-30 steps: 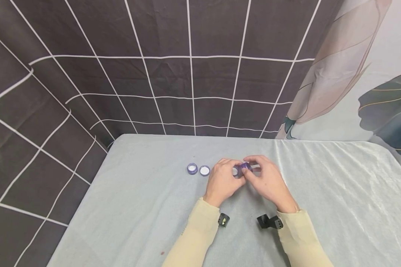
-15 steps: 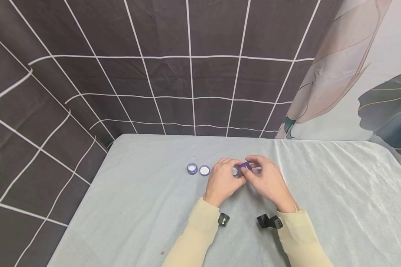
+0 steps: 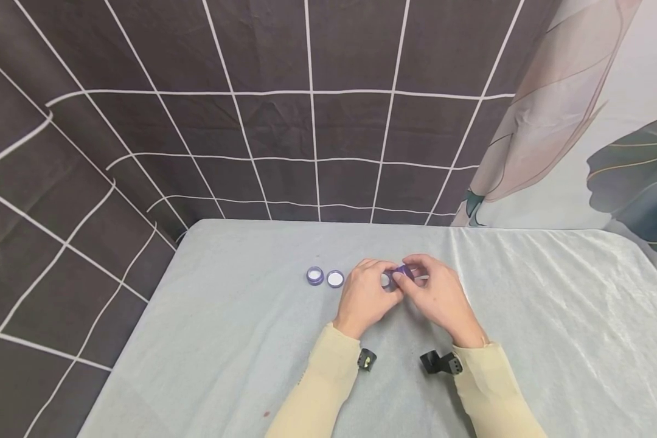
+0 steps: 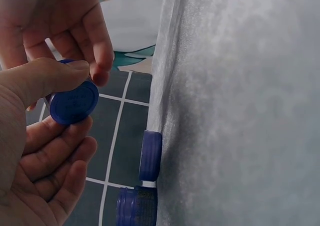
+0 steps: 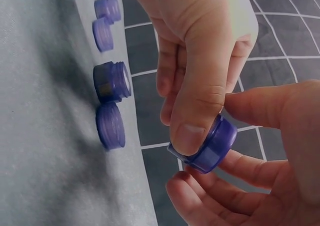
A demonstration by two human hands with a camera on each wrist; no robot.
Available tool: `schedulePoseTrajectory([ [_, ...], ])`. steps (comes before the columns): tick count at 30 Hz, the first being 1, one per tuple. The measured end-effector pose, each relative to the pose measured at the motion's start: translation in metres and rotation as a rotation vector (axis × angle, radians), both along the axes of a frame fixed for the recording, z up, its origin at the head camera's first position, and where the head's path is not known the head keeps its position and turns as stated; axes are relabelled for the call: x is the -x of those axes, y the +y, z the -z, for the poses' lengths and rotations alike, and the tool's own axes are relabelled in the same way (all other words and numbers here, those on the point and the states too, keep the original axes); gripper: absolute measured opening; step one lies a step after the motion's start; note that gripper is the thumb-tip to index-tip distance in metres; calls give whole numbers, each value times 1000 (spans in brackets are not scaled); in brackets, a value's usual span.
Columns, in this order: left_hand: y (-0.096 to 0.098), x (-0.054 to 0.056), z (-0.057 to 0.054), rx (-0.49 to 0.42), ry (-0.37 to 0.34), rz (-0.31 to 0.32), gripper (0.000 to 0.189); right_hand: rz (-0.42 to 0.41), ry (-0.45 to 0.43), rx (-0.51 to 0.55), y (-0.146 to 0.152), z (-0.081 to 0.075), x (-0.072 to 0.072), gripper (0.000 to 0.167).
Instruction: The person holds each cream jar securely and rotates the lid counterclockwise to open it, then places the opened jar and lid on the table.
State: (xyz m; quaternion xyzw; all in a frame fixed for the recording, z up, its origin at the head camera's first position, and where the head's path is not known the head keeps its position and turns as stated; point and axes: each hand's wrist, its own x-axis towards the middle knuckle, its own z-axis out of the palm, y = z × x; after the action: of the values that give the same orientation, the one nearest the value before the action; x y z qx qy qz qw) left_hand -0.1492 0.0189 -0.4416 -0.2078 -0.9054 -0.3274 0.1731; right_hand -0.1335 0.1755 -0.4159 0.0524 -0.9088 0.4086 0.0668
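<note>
Both hands hold one small purple round jar [image 3: 404,273] just above the table. My left hand [image 3: 361,295] pinches it between thumb and index finger; in the left wrist view a flat blue end [image 4: 75,103] with blurred lettering faces the camera. From the right, my right hand [image 3: 437,295] has its thumb and fingers around the other end, seen as a wide purple rim [image 5: 216,151] in the right wrist view. Under the hands another jar [image 5: 111,80] with a threaded neck stands beside a purple lid [image 5: 110,126]; the left hand partly hides them in the head view.
Farther left on the pale cloth-covered table [image 3: 224,328] lie one more purple jar [image 3: 314,275] and a lid with a white inside [image 3: 335,279]. A dark curtain [image 3: 274,128] with a white grid hangs behind and at the left; a leaf-patterned curtain [image 3: 558,134] hangs at the right.
The fingers and thumb of the right hand have shifted slightly around the held jar. The left hand and the things on the table stay where they were.
</note>
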Motion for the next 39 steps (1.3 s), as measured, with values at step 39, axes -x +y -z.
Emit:
schedulePoseTrajectory([
  [39, 0, 0, 0, 17, -25, -3, 35, 32, 3, -21, -4, 2, 0, 31],
])
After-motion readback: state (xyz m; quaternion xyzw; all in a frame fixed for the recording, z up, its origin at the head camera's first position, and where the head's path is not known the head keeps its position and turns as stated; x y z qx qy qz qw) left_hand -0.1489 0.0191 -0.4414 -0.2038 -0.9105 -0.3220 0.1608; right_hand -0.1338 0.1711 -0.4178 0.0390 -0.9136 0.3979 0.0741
